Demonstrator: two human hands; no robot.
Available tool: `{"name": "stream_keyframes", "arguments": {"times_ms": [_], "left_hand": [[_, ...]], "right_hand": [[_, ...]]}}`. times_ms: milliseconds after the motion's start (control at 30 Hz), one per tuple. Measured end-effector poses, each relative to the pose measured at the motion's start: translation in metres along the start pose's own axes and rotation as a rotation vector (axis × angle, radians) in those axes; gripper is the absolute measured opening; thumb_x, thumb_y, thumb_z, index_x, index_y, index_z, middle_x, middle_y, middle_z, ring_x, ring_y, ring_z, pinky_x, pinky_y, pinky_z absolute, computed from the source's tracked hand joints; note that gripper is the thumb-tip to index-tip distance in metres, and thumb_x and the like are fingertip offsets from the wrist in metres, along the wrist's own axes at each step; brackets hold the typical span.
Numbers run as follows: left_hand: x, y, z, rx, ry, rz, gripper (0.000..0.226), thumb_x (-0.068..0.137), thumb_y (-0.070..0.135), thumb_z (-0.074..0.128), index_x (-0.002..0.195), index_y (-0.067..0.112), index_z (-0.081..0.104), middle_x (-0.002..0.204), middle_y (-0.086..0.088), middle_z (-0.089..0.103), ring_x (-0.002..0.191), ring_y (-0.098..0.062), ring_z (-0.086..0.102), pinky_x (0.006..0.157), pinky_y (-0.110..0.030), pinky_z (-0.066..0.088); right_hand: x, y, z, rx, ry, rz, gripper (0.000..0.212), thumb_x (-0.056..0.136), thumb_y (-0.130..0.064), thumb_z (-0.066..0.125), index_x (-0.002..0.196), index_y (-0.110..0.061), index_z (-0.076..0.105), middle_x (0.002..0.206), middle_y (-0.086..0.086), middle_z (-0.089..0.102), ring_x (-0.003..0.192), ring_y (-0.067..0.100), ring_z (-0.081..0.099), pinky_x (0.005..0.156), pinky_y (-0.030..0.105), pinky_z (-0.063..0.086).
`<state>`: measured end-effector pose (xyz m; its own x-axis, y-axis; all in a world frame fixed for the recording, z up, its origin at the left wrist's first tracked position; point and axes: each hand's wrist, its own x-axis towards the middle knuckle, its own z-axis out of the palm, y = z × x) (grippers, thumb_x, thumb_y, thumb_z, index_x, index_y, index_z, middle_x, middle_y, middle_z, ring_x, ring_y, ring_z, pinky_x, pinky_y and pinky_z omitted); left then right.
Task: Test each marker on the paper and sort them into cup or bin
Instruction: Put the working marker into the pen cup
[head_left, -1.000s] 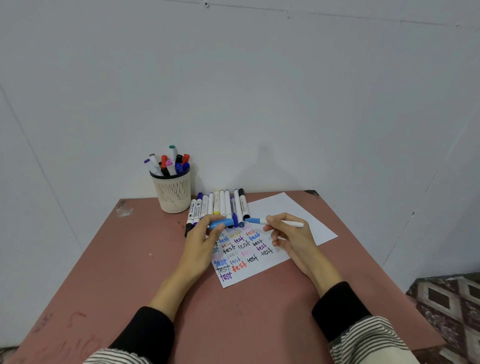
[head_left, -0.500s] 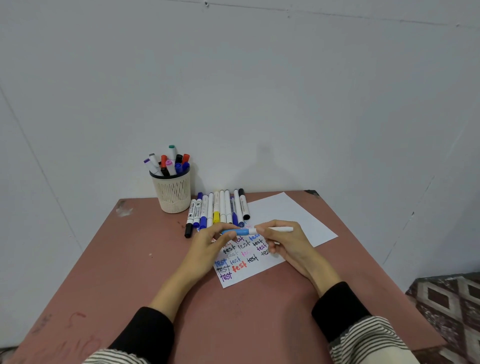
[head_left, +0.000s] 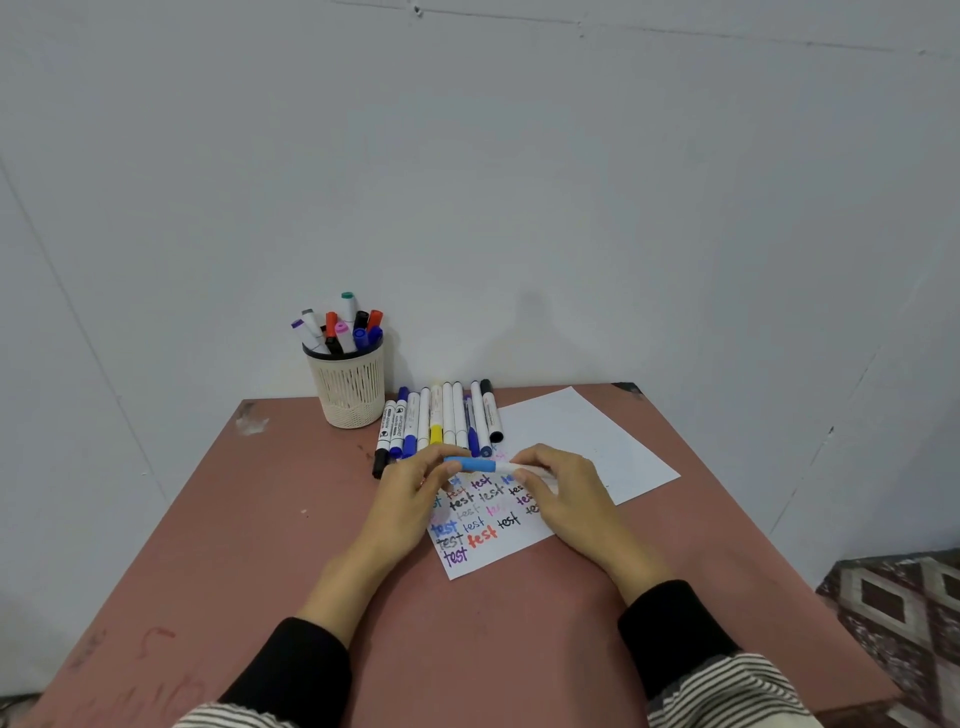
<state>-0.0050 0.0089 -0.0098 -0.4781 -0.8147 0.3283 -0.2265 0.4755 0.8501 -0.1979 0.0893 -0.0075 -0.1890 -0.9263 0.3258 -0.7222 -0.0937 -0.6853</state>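
One cup (head_left: 350, 387) holds about eight markers (head_left: 340, 327). Nine more markers (head_left: 447, 415) lie in a row on the counter (head_left: 260, 519). One blue-capped marker (head_left: 470, 464) is held. One paper (head_left: 571, 436).

Pale grey-white wall (head_left: 519, 182) fills the field from 9 to 3 o'clock, crossed by a faint seam near the top. A reddish-brown table (head_left: 493, 639) with scuffed, paint-flecked surface abuts it at 6 o'clock. Patterned diamond floor covering (head_left: 898, 608) appears at 4 o'clock. Lighting is soft and even.
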Motion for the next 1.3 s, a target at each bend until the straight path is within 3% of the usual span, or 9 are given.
{"name": "stream_keyframes", "arguments": {"times_ms": [67,167,333,500,600,767,967,1200,1300], "left_hand": [[0.000,0.003,0.000,-0.024,0.022,-0.012,0.006,0.096,0.021,0.056,0.095,0.024,0.061,0.080,0.005,0.073,0.069,-0.002,0.061,0.065,-0.016,0.045],[-0.001,0.007,-0.002,-0.022,0.046,-0.004,0.006,0.093,0.023,0.060,0.090,0.018,0.062,0.082,0.011,0.074,0.078,0.002,0.064,0.067,-0.008,0.041],[0.001,0.007,-0.003,-0.006,0.078,0.027,0.005,0.085,0.024,0.070,0.086,0.023,0.074,0.075,0.013,0.068,0.068,-0.001,0.055,0.063,-0.012,0.041],[0.000,0.009,-0.002,-0.032,0.040,-0.030,0.011,0.087,0.015,0.068,0.094,0.017,0.076,0.080,0.011,0.070,0.072,0.003,0.060,0.059,-0.009,0.045],[0.000,0.008,-0.003,-0.019,0.031,-0.039,0.012,0.087,0.016,0.069,0.096,0.015,0.077,0.082,0.008,0.072,0.073,0.002,0.062,0.060,-0.010,0.046],[-0.001,0.010,-0.002,-0.006,0.013,-0.058,0.012,0.086,0.014,0.069,0.095,0.011,0.077,0.067,0.013,0.068,0.059,0.003,0.058,0.054,-0.011,0.044],[-0.003,0.011,0.000,0.030,-0.002,-0.042,0.011,0.087,0.014,0.069,0.094,0.010,0.077,0.067,0.011,0.067,0.055,0.002,0.056,0.053,-0.010,0.042],[-0.004,0.010,0.004,0.038,0.024,-0.009,0.011,0.088,0.018,0.068,0.095,0.016,0.076,0.082,0.003,0.071,0.062,0.002,0.057,0.054,-0.011,0.044],[-0.003,0.007,0.007,0.037,0.021,-0.025,0.013,0.091,0.020,0.065,0.100,0.019,0.074,0.081,0.008,0.068,0.069,0.003,0.058,0.056,-0.013,0.048]], "right_hand": [[0.000,0.002,0.003,-0.156,-0.028,-0.062,0.013,0.099,-0.027,0.052,0.106,-0.024,0.062,0.089,-0.013,0.060,0.094,0.009,0.046,0.078,0.020,0.035],[-0.002,-0.001,0.005,-0.218,-0.050,-0.099,0.015,0.103,-0.027,0.042,0.110,-0.023,0.055,0.091,-0.009,0.057,0.083,0.011,0.049,0.070,0.026,0.040],[-0.008,-0.012,0.001,-0.429,-0.042,-0.168,0.039,0.099,-0.056,0.029,0.127,-0.038,0.051,0.093,-0.010,0.061,0.077,0.009,0.056,0.068,0.026,0.043],[-0.006,-0.012,0.001,-0.554,-0.014,-0.156,0.062,0.086,-0.074,0.017,0.129,-0.045,0.052,0.087,-0.009,0.060,0.075,0.008,0.055,0.059,0.019,0.031],[-0.006,-0.015,0.001,-0.541,-0.056,-0.108,0.050,0.092,-0.068,0.027,0.129,-0.045,0.052,0.091,-0.009,0.061,0.079,0.008,0.057,0.063,0.024,0.033],[-0.007,-0.015,0.003,-0.600,-0.053,-0.118,0.042,0.098,-0.060,0.024,0.120,-0.039,0.054,0.094,-0.009,0.065,0.078,0.010,0.059,0.064,0.028,0.038],[-0.007,-0.017,0.005,-0.600,-0.079,-0.114,0.033,0.102,-0.051,0.029,0.114,-0.033,0.054,0.093,-0.008,0.065,0.075,0.014,0.057,0.062,0.031,0.034],[-0.007,-0.017,0.003,-0.511,-0.071,-0.053,0.034,0.100,-0.053,0.033,0.116,-0.035,0.057,0.095,-0.011,0.066,0.081,0.011,0.058,0.066,0.029,0.035],[-0.008,-0.015,0.001,-0.509,-0.060,-0.035,0.032,0.100,-0.053,0.034,0.116,-0.037,0.057,0.095,-0.012,0.066,0.083,0.011,0.059,0.067,0.029,0.035]]}}
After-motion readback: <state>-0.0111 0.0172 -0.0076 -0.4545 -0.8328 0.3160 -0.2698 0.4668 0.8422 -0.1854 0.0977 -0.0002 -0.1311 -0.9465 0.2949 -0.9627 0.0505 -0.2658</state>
